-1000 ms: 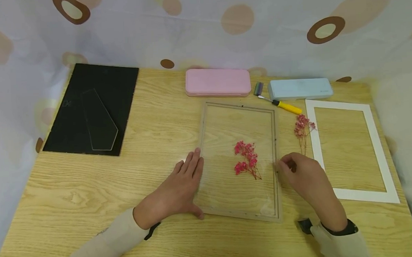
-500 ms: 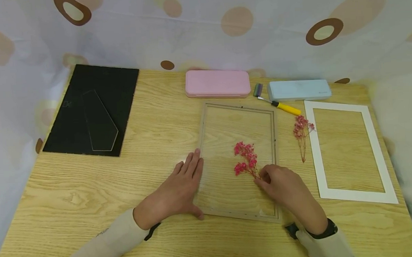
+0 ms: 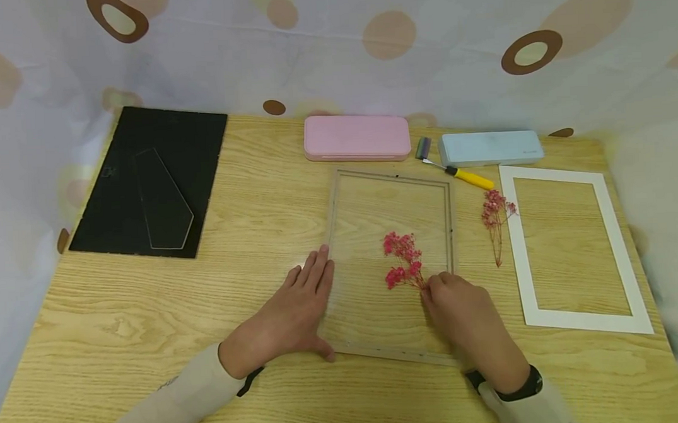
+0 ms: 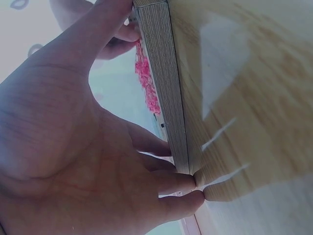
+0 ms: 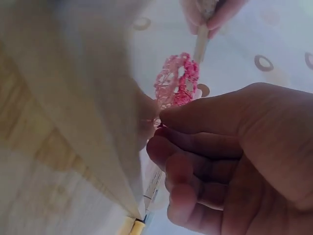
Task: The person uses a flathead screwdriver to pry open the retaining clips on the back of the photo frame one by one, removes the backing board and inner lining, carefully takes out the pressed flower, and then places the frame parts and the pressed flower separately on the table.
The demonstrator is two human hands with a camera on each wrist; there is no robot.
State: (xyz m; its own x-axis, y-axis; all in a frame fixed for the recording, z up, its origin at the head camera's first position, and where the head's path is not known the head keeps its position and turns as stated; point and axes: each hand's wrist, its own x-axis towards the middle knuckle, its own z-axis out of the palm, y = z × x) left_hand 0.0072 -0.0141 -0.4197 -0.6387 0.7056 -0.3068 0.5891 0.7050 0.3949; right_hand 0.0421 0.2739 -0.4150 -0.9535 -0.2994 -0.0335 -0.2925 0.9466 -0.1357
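Note:
A wooden picture frame (image 3: 399, 356) with a clear pane lies flat on the table. On the pane lies a sprig of pink dried flowers (image 3: 402, 250), its stems toward the lower right. My right hand (image 3: 465, 310) pinches those stems between thumb and forefinger, as the right wrist view shows, with the other fingers curled below. Along the frame's left side rests my left hand (image 3: 292, 311), its fingers extended against the outer edge and its thumb at the lower corner. In the left wrist view its fingertips (image 4: 195, 196) touch the frame's side near the tabletop.
A second pink sprig (image 3: 495, 214) lies beside a white mat frame (image 3: 523, 266) on the right. Behind are a pink case (image 3: 357, 137), a light blue case (image 3: 491, 148), a small dark block (image 3: 424, 148) and a yellow-handled screwdriver (image 3: 474, 178). A black backing board (image 3: 112, 212) lies at left.
My right hand has moved left from the frame's right edge onto the pane and taken the sprig's stems. The sprig has shifted slightly. My left hand has stayed in place.

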